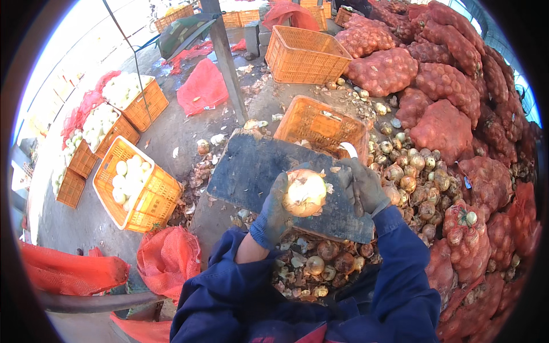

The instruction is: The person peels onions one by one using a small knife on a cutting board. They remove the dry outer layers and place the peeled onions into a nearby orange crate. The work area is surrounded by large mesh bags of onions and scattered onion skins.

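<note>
A partly peeled onion with a pale cut face rests in my gloved left hand, fingers curled round its left side. My gloved right hand is closed around a knife, whose curved blade points up and away; its handle is hidden by the fingers. Both hands are above a dark, worn board, which lies slightly tilted. Just beyond the board stands an orange plastic crate. Below the board, unpeeled onions and loose skins lie near my lap.
Loose onions are heaped at right, before stacked red mesh sacks. An orange crate of peeled onions stands at left. A grey post rises beyond the board; another orange crate stands farther back. Red netting lies lower left.
</note>
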`<move>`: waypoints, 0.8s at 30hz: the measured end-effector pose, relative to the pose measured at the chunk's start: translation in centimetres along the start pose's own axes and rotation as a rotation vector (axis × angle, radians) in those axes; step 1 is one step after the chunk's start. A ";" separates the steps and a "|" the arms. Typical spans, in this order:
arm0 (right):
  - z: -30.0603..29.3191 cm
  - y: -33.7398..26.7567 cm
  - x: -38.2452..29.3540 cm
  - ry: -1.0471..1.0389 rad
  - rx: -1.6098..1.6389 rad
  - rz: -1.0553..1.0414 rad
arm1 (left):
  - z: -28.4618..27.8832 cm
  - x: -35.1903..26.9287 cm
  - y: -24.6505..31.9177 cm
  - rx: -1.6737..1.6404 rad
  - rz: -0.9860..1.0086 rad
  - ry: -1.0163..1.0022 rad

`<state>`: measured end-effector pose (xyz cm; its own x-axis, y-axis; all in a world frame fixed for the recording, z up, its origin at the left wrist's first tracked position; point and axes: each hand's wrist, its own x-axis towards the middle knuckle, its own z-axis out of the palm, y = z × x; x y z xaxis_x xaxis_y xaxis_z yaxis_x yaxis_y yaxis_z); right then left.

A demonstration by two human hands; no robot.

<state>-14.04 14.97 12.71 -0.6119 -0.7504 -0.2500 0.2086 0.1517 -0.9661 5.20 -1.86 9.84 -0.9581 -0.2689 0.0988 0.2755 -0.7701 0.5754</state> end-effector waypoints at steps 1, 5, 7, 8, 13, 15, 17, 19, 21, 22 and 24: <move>1.1 1.0 -1.3 -0.155 0.075 -0.016 | 0.7 -0.5 0.4 0.005 0.022 0.039; 5.9 2.7 -4.8 -0.198 0.256 -0.105 | 3.0 -1.6 0.5 0.243 0.157 0.181; 6.0 2.8 -5.1 -0.131 0.101 -0.065 | 2.5 -1.3 -0.8 0.476 0.321 0.226; 6.2 2.6 -5.2 -0.094 0.106 -0.129 | 2.0 -1.0 -1.4 0.558 0.409 0.281; 7.1 1.9 -5.3 -0.040 0.238 -0.224 | 0.2 -0.7 -1.5 0.008 0.127 0.240; 6.5 1.2 -5.5 -0.092 0.375 -0.114 | -0.1 -0.4 -1.9 0.179 0.099 0.239; 5.8 0.8 -5.4 -0.180 0.411 -0.070 | -2.6 -0.3 -2.4 0.331 0.089 0.252; 4.3 2.0 -4.8 -0.134 0.426 -0.066 | -1.0 0.2 -2.7 0.461 0.118 0.288; 3.3 2.6 -4.5 -0.082 0.377 -0.105 | -0.5 0.2 -3.2 0.617 0.187 0.230; 2.9 2.7 -4.5 -0.052 0.321 -0.146 | -0.4 -0.2 -3.4 0.704 0.241 0.153; 2.6 2.4 -4.5 -0.019 0.211 -0.177 | 0.0 -0.6 -2.9 0.735 0.084 0.106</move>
<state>-8.84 17.05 11.64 -0.6393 -0.7653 -0.0750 0.2552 -0.1191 -0.9595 4.92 0.55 8.15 -0.9133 -0.3925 0.1090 0.1882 -0.1693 0.9674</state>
